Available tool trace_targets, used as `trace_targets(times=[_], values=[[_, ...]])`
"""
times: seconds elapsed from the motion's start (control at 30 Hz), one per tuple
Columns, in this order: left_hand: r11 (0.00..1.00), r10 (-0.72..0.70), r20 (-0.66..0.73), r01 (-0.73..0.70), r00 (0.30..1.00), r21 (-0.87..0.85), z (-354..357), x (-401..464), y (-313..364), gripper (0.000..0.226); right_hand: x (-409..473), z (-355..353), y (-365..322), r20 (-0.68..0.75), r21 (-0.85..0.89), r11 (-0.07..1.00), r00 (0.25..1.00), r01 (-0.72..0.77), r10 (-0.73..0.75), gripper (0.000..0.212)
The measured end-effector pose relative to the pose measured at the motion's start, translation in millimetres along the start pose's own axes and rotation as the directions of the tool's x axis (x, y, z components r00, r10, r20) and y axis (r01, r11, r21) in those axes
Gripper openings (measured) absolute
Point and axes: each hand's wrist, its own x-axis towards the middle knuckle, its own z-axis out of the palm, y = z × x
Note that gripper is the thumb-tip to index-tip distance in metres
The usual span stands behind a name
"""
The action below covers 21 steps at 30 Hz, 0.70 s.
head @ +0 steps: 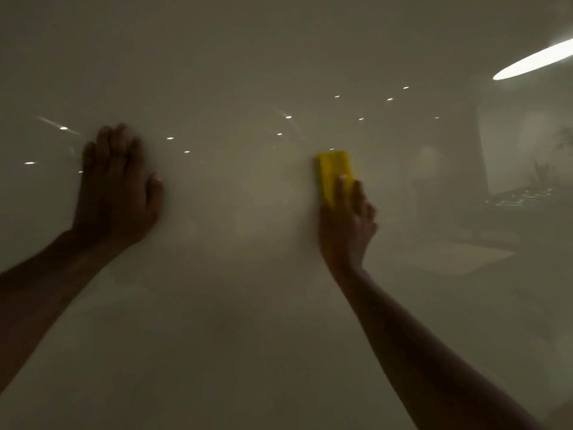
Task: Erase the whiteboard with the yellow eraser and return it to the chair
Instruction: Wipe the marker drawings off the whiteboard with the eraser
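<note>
One whiteboard (248, 305) filled the view, with one yellow eraser (333, 172) and two hands on it. The eraser was a bright yellow rectangular block, standing upright against the glossy board just right of centre. The right hand (347, 228) gripped its lower end from six o'clock, fingers over its face. The left hand (116, 190), at nine o'clock of the eraser and well apart, lay flat and unclenched on the board, holding nothing.

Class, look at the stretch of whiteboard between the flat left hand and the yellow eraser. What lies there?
Nothing solid. In the head view, the whiteboard between the left hand and the yellow eraser, held by the right hand, is bare, showing only small reflected ceiling lights.
</note>
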Motion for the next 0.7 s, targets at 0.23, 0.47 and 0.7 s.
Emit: trace_targets(times=[0.23,0.47,0.7], values=[[1.000,-0.015,0.115,0.014,0.993,0.016,-41,-42,-44,0.063,-105,29,-83,0.059,0.010,0.902,0.901,0.431,-0.431,0.058],[0.997,-0.071,0.145,0.067,0.987,0.033,-60,-88,-100,0.063,-143,35,-88,0.210,0.038,0.616,0.597,0.787,-0.775,0.053],[0.992,-0.128,0.161,0.124,0.979,0.034,-81,-139,-160,0.060,-129,34,-105,-0.027,0.006,0.997,0.996,-0.083,0.083,0.058]])
